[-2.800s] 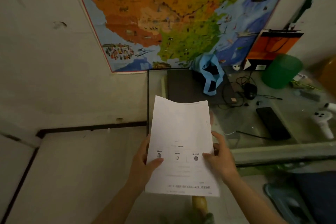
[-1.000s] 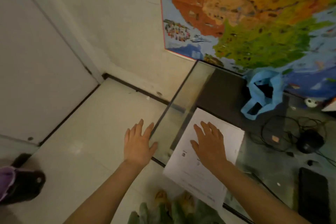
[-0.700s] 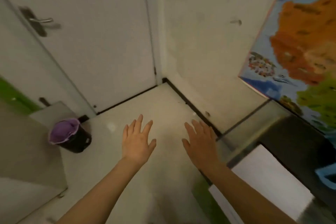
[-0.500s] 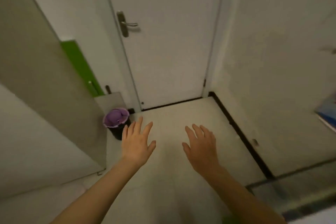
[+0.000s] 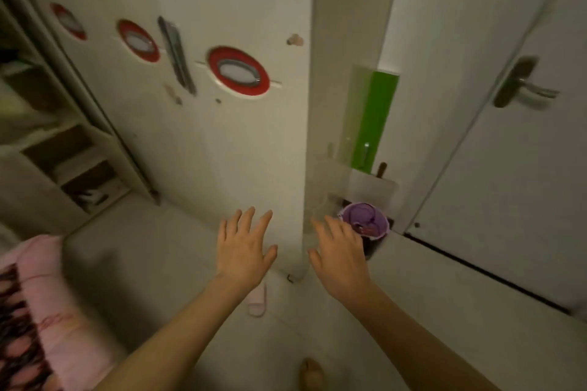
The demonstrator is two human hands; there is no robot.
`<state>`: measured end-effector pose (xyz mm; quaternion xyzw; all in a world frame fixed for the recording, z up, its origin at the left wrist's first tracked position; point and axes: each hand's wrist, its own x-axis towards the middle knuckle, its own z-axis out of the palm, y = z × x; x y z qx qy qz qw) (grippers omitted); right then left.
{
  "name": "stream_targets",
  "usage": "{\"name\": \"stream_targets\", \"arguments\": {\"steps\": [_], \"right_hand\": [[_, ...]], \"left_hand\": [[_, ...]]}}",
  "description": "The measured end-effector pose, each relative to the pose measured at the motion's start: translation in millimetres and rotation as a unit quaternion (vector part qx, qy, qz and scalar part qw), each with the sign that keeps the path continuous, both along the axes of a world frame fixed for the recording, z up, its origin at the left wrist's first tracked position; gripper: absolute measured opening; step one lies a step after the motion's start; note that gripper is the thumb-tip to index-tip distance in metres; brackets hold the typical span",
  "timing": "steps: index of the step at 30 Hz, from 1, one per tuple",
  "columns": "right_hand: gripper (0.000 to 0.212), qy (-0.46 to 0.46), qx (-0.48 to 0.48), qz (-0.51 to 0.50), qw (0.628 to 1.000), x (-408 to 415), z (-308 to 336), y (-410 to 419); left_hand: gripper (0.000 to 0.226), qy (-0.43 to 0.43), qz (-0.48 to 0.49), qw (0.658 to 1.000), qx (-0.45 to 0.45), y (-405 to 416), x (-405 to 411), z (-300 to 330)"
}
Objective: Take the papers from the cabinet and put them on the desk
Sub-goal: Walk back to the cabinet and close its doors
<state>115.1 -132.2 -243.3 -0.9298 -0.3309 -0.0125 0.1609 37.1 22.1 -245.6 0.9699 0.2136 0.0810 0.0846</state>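
Note:
My left hand (image 5: 244, 247) and my right hand (image 5: 341, 252) are stretched out in front of me, palms down, fingers spread, holding nothing. Ahead stands a tall white cabinet (image 5: 222, 143) with red oval rings on its closed door. To its left are open shelves (image 5: 63, 152) with dim contents; a pale sheet-like thing lies on the lowest shelf (image 5: 92, 195), too blurred to tell as papers. The desk and the papers laid on it are out of view.
A small bin with a purple liner (image 5: 365, 225) stands on the floor just beyond my right hand. A white door with a lever handle (image 5: 521, 89) is at the right. A pink patterned bedcover (image 5: 35, 311) fills the lower left. A pink slipper (image 5: 256, 300) lies on the floor.
The papers were laid on the desk and both hands let go. My view has since swung left, away from the desk, past the door to the cabinet. Both hands stay empty.

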Motion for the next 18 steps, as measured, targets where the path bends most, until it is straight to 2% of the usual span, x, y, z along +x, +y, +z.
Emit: {"name": "stream_targets", "arguments": {"steps": [3,9,18], "right_hand": [[0.054,0.011,0.003,0.1,0.995,25,-4,71],[0.052,-0.006,0.009,0.226,0.974,67,-8,198],[0.054,0.015,-0.034,0.364,0.931,82,-15,376]], "left_hand": [[0.064,-0.016,0.082,0.996,0.002,58,3,-2],[0.065,-0.002,0.218,0.976,-0.019,147,17,-9],[0.066,0.027,0.381,0.924,-0.033,276,-34,-30]]}}
